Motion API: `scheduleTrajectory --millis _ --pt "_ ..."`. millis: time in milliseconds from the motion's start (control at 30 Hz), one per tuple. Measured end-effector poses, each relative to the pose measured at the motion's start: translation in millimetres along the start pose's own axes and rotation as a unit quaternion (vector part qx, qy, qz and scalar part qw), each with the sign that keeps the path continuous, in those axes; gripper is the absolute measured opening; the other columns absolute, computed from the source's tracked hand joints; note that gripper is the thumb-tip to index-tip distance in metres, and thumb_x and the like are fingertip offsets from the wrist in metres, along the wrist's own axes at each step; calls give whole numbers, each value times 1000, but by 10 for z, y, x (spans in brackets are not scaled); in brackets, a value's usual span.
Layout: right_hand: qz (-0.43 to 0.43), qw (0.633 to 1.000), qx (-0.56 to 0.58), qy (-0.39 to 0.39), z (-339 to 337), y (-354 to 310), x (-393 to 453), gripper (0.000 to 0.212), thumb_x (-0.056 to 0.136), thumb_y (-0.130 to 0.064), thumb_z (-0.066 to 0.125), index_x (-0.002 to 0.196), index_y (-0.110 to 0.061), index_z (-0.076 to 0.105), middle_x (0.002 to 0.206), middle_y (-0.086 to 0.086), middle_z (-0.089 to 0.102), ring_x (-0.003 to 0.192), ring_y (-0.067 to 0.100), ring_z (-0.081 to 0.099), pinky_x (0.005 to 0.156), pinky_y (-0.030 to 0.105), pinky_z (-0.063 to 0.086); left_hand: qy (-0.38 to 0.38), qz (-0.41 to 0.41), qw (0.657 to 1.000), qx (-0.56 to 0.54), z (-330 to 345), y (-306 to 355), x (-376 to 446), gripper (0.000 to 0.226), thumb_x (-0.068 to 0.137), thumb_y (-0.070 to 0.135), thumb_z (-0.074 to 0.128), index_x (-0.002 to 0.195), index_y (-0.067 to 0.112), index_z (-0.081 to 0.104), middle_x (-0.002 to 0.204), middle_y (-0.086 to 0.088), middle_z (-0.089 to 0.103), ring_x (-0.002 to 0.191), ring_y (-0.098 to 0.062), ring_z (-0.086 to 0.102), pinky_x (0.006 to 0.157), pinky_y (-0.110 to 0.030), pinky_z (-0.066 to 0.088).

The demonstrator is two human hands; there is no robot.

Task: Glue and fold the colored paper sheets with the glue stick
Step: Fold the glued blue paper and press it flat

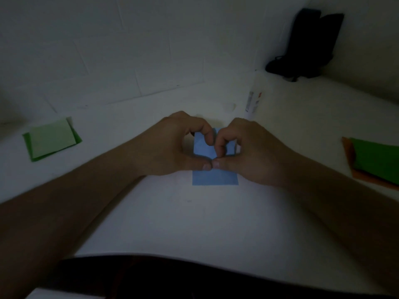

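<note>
Head view: left hand (pixel 172 145) and right hand (pixel 244 147), fingers curled, pinched blue paper (pixel 216 176) on table (pixel 194 223).

Matt blue paper sheet (pixel 214 176); matt green paper stack (pixel 51 139); smooth white table (pixel 194 223); glossy plastic glue stick (pixel 253 102).

The single camera sits on my head, looking forward and down over the white table (pixel 164 223) from its near edge; the wide lens bends the table edges and the wall behind; my left hand (pixel 172 147) and right hand (pixel 254 152) fall at mid-frame, close in, forearms entering from the bottom corners; the view reaches the far edge and right corner; the light is dim.
</note>
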State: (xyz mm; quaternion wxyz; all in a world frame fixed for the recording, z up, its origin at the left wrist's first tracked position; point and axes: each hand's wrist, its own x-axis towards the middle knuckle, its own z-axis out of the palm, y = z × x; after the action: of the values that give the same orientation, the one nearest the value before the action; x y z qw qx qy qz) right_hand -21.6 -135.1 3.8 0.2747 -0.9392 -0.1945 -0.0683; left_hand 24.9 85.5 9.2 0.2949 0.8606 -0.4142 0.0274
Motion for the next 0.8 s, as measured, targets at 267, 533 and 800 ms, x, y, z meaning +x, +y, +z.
scheduleTrajectory --millis 267,533,800 --pt "26 1000 8 -15 -148 102 -38 29 71 -27 88 67 -29 59 77 -6 61 71 -3 53 59 8 34 -4 -29 1000 6 -55 -71 -34 44 67 63 80 105 49 61 112 12 59 108 -1 53 91 -27 46" --pt "9 1000 -14 0 -53 66 -10 30 73 -37 86 70 -35 56 80 -10 52 71 3 50 63 24 37 10 -29 999 -16 -9 -36 13 39 70 48 88 102 42 66 109 9 64 105 -6 56 93 -29 45" --pt "-20 999 3 29 14 10 30 39 72 -41 80 79 -36 42 82 -16 51 78 4 48 70 36 38 23 -13 999 -19 31 -13 34 39 71 42 92 91 40 58 100 6 62 96 -9 57 85 -28 46"
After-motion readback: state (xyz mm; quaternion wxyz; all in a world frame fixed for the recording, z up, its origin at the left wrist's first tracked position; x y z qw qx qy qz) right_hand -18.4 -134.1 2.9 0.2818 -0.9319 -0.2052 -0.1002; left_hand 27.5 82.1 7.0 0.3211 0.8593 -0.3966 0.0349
